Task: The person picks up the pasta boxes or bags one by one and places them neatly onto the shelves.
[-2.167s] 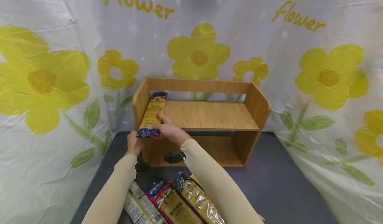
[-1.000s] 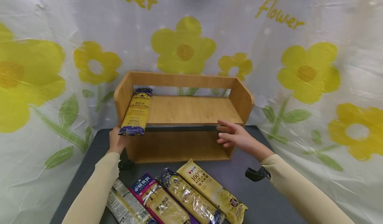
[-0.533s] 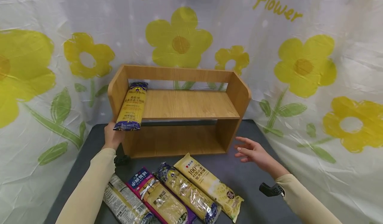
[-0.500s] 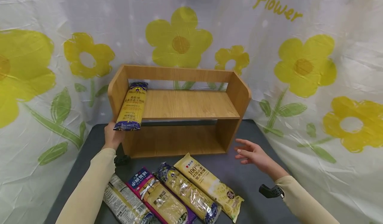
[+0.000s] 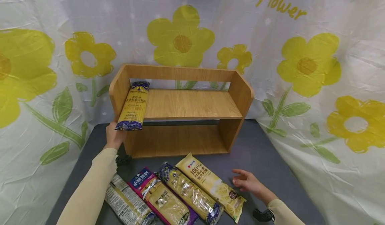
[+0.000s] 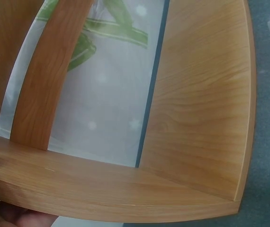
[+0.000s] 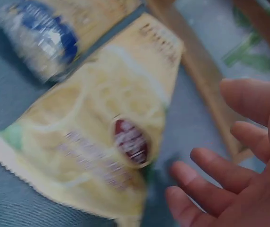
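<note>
A two-tier wooden shelf stands on the dark table. A yellow and blue spaghetti packet lies at the left end of its upper tier, front end over the board's edge. My left hand grips the shelf's left side panel; in the left wrist view the thumb is on one face and fingers on the other. My right hand, fingers spread and holding nothing, hovers just right of a pale yellow pasta packet. Seen from the right wrist, fingertips point towards that packet's edge.
Left of the pale packet lie a clear-and-blue spaghetti packet, a pink and blue pasta packet and a silvery packet with small print. A flower-printed curtain hangs behind the shelf.
My right hand has let go of the spaghetti packet on the upper tier, swung right, then come down and back beside the pale yellow packet. The left hand stays at the shelf's left side.
</note>
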Demonstrator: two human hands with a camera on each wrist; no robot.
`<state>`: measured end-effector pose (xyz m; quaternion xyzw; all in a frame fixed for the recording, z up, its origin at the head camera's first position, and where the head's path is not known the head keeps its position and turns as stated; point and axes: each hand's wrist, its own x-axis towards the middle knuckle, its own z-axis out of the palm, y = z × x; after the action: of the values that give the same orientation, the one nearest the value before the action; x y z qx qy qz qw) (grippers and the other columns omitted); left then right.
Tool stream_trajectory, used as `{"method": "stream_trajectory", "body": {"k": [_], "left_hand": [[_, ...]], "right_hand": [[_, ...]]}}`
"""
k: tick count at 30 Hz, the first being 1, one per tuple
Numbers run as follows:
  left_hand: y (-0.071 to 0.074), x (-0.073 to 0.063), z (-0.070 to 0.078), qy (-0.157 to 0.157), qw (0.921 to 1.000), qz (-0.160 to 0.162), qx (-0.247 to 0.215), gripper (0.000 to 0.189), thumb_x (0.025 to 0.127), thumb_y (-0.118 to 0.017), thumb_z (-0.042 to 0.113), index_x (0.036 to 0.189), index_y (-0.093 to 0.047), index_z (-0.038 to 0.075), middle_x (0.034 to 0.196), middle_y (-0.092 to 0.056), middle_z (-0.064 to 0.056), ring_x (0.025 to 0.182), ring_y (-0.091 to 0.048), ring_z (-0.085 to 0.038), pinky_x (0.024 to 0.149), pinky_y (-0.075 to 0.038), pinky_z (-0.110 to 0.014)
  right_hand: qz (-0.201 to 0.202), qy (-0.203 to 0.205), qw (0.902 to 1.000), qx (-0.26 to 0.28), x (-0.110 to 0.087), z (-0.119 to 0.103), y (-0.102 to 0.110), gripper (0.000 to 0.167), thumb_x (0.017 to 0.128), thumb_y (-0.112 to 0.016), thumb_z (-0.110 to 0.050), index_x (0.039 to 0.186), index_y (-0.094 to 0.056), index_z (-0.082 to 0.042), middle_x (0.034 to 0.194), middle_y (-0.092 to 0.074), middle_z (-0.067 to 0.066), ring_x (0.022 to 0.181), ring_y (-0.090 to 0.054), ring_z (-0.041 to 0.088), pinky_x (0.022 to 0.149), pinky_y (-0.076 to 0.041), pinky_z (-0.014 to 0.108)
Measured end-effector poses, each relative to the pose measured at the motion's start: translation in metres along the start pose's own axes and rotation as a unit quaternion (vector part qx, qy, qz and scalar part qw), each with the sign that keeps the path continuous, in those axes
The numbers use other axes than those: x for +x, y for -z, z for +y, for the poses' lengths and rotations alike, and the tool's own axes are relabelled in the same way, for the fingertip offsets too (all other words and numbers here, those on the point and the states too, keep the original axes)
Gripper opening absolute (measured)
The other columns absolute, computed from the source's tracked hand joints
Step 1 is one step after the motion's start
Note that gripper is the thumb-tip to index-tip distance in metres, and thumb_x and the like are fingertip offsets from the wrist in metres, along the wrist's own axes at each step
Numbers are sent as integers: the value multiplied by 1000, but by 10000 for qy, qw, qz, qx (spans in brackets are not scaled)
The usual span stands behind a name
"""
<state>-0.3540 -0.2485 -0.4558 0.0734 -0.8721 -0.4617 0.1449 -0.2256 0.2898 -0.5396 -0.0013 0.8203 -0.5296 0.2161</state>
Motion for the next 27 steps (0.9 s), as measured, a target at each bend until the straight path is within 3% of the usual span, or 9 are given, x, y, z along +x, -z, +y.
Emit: {"method": "stream_trajectory", "body": {"k": [5,8,10,13,17,22,24,27], "left_hand": [[0,1,0,-67,9999,54,121,41,104,-44,19,126,-56,-13,71,-56,-12,55,-47,-17,50,-40,-32],[0,2,-1,-11,9999,-1,103,42,104,-43,19,127,-56,-14,69,-55,-10,54,-47,-17,50,-40,-32],[1,1,0,50,10000,-61,37,43,104,-42,20,129,-54,-13,67,-54,-8,54,-47,-17,50,-40,-33],[3,0,0,114,9999,-124,-15,45,105,-42,22,131,-54,-13,65,-53,-5,52,-47,-16,49,-41,-33],[2,0,0,74,9999,-97,86,46,106,-41,25,130,-54,-12,66,-54,-6,53,-47,-16,49,-40,-33],[1,0,1,44,9999,-53,132,46,107,-41,25,136,-52,-9,70,-54,-8,54,-48,-16,50,-40,-33],[1,0,1,28,9999,-31,140,46,107,-41,25,135,-52,-10,71,-55,-10,55,-48,-17,50,-40,-33],[0,0,0,-11,9998,-17,187,46,106,-42,25,135,-52,-10,76,-59,-16,59,-50,-20,52,-40,-33]], "right_hand": [[-74,-248,9989,390,4,19,-7,67,101,-62,-21,153,-33,10,119,-68,20,78,-60,10,63,-45,29],[-241,-211,9975,629,6,23,-8,66,101,-61,-17,153,-31,11,116,-69,11,63,-44,8,57,-35,26],[-393,-134,9975,566,7,23,-8,65,100,-62,-15,152,-32,11,118,-69,14,58,-38,7,56,-34,26],[-639,-21,9974,343,7,21,-8,63,98,-64,-11,150,-37,11,122,-69,20,61,-47,7,57,-36,28],[-1133,216,9931,208,9,15,-10,58,92,-68,-4,143,-45,11,120,-68,25,85,-65,13,66,-49,30],[-1865,438,9814,115,13,7,-12,53,86,-67,5,138,-53,8,137,-60,25,84,-65,13,67,-53,29],[-2056,366,9780,11,15,5,-13,54,84,-66,7,137,-56,6,132,-63,21,76,-63,12,63,-52,28],[-2143,173,9764,-188,18,2,-16,58,78,-65,11,135,-61,1,108,-70,11,68,-57,10,57,-46,26]]}}
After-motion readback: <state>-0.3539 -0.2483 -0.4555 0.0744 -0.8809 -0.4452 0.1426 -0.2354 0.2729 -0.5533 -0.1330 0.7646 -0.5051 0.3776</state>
